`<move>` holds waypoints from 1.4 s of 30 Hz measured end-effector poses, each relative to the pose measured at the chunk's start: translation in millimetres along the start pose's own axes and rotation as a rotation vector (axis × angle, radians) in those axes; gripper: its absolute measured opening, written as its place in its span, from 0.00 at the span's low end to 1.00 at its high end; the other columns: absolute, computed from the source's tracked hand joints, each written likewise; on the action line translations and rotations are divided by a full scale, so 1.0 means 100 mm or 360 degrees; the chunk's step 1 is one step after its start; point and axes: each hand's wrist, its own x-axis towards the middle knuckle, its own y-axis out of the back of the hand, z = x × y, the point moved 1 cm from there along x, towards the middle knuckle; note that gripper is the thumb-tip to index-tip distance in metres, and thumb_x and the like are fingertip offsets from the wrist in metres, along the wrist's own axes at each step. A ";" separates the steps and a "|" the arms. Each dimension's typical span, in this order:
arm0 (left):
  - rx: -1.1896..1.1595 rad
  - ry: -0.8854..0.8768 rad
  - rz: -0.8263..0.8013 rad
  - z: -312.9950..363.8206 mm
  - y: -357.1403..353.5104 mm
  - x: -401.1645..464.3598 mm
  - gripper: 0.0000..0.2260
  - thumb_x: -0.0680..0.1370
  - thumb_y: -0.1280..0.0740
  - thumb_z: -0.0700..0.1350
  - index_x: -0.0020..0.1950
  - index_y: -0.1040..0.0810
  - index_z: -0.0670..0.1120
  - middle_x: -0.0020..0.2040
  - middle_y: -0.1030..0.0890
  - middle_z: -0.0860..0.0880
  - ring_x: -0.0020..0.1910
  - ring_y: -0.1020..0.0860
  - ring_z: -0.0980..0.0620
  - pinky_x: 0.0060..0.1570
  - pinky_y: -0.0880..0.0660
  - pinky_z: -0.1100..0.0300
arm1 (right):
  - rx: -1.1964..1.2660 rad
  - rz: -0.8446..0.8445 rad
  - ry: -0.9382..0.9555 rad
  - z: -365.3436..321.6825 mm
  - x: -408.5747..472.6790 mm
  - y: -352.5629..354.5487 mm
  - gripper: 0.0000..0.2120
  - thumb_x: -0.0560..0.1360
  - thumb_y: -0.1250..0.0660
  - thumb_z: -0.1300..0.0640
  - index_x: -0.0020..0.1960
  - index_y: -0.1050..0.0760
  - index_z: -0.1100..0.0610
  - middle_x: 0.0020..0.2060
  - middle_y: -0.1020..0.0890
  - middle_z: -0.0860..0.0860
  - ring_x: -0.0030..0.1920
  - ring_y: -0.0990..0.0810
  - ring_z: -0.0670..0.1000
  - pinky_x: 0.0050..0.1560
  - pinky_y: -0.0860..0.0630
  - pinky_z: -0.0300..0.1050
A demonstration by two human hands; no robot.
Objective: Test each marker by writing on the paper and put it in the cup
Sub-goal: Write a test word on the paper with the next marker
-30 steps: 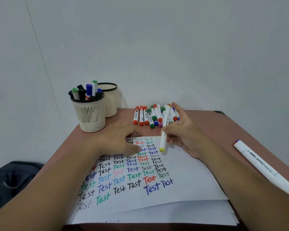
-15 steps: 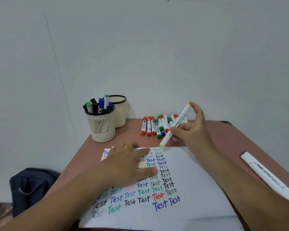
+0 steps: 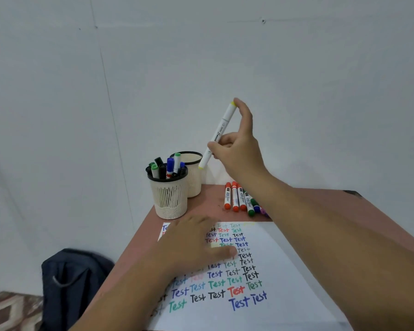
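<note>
Brown table (image 3: 368, 225) against white wall (image 3: 201, 56), bag (image 3: 74, 283) beside.

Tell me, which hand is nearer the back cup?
Right. The right hand holds the yellow marker just above and right of the back cup; the left hand lies flat on the paper, well in front.

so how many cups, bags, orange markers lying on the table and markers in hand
cups: 2, the front cup and the back cup
bag: 1
orange markers in view on the table: 3 (the arm may hide more)
marker in the right hand: 1
total: 7
</note>
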 end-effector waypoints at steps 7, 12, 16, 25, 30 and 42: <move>-0.0142 0.0034 0.0218 -0.16 -0.02 0.03 0.38 0.68 0.44 0.80 0.72 0.31 0.61 0.64 0.26 0.63 0.61 0.29 0.58 0.62 0.28 0.51 | 0.0047 0.0041 -0.0007 0.08 0.20 -0.37 0.46 0.75 0.26 0.62 0.79 0.50 0.36 0.38 0.15 0.54 0.38 0.15 0.48 0.43 0.17 0.39; -0.0108 0.0041 0.0270 -0.22 -0.02 0.02 0.37 0.69 0.41 0.78 0.73 0.32 0.59 0.65 0.30 0.62 0.64 0.34 0.59 0.64 0.31 0.54 | 0.0041 -0.0048 -0.0035 0.17 0.24 -0.53 0.46 0.75 0.26 0.62 0.77 0.49 0.33 0.37 0.15 0.53 0.38 0.15 0.46 0.44 0.18 0.39; -0.0135 0.0013 0.0259 -0.26 -0.01 0.03 0.37 0.69 0.38 0.76 0.73 0.31 0.58 0.62 0.30 0.64 0.62 0.34 0.60 0.64 0.30 0.55 | -0.0013 -0.0187 -0.0050 0.25 0.21 -0.60 0.46 0.73 0.24 0.62 0.77 0.46 0.34 0.37 0.15 0.53 0.38 0.15 0.46 0.44 0.18 0.38; -0.0223 -0.0132 0.0153 -0.28 0.01 0.02 0.35 0.68 0.35 0.74 0.73 0.32 0.63 0.61 0.31 0.68 0.63 0.35 0.60 0.66 0.32 0.53 | -0.0155 -0.0444 -0.0042 0.45 0.12 -0.53 0.18 0.80 0.31 0.58 0.68 0.21 0.45 0.48 0.16 0.42 0.49 0.18 0.43 0.55 0.23 0.35; -0.0210 -0.0114 0.0144 -0.29 0.01 0.04 0.35 0.69 0.34 0.74 0.73 0.32 0.63 0.61 0.33 0.70 0.65 0.37 0.61 0.66 0.34 0.56 | -0.0572 -0.0632 -0.0068 0.65 0.09 -0.16 0.19 0.81 0.33 0.59 0.70 0.23 0.44 0.57 0.18 0.43 0.55 0.20 0.45 0.55 0.25 0.37; -0.0175 -0.0058 0.0236 -0.31 -0.02 0.06 0.34 0.67 0.34 0.76 0.69 0.28 0.64 0.61 0.31 0.69 0.63 0.35 0.62 0.58 0.37 0.63 | -0.1937 -0.1305 0.0280 1.06 -0.27 0.02 0.12 0.83 0.38 0.49 0.63 0.19 0.44 0.62 0.19 0.49 0.70 0.32 0.56 0.64 0.34 0.61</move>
